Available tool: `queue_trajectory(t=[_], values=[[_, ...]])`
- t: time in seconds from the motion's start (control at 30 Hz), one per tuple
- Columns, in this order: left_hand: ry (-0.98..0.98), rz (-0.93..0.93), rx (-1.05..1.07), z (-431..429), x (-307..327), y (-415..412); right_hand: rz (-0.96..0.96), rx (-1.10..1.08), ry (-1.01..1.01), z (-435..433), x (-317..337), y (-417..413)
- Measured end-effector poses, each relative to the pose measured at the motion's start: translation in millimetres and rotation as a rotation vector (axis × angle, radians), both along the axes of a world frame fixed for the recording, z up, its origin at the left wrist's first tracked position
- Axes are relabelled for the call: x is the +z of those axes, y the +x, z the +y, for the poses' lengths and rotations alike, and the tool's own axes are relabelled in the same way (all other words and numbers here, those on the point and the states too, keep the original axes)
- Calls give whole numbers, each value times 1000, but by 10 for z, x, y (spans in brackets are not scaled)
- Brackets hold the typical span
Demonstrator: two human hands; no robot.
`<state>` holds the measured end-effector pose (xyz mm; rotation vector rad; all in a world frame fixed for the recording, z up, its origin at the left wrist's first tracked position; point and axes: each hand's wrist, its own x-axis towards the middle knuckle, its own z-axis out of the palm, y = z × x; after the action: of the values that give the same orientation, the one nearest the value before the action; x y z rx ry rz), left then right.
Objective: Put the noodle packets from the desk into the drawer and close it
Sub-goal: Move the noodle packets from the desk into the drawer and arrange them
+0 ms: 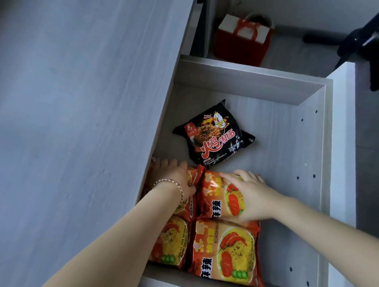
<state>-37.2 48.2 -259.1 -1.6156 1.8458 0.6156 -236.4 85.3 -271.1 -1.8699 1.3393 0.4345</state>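
Observation:
The drawer [257, 80] stands pulled out from under the grey desk [72, 105]. Inside lie several orange noodle packets and one black noodle packet [214, 135] further back. My left hand [175, 177], with a bracelet on the wrist, grips the back-left orange packet [194, 176], which is partly under the desk edge. My right hand [250, 195] lies flat with fingers spread on the back-right orange packet [215, 199]. Two more orange packets sit nearer me: the front-left [172, 243] and the front-right [229, 255].
The drawer's right wall [322, 180] has small holes. Bare drawer floor [283, 151] shows right of the packets. A red and white gift bag [244, 37] stands on the floor beyond the drawer. A dark chair base [368, 46] is at the top right.

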Motion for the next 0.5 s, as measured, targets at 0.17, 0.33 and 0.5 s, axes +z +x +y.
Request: queue_trajectory(t=[0.17,0.33,0.5], values=[[-1,8,7,2,-8,6,98,-53,-203,-55,-168,160],[11,4,2,15,7,-9,11,-86,-9,75,-129,181],[52,-57,19,38,45,-71,-68,-80,208,-30,-25,49]])
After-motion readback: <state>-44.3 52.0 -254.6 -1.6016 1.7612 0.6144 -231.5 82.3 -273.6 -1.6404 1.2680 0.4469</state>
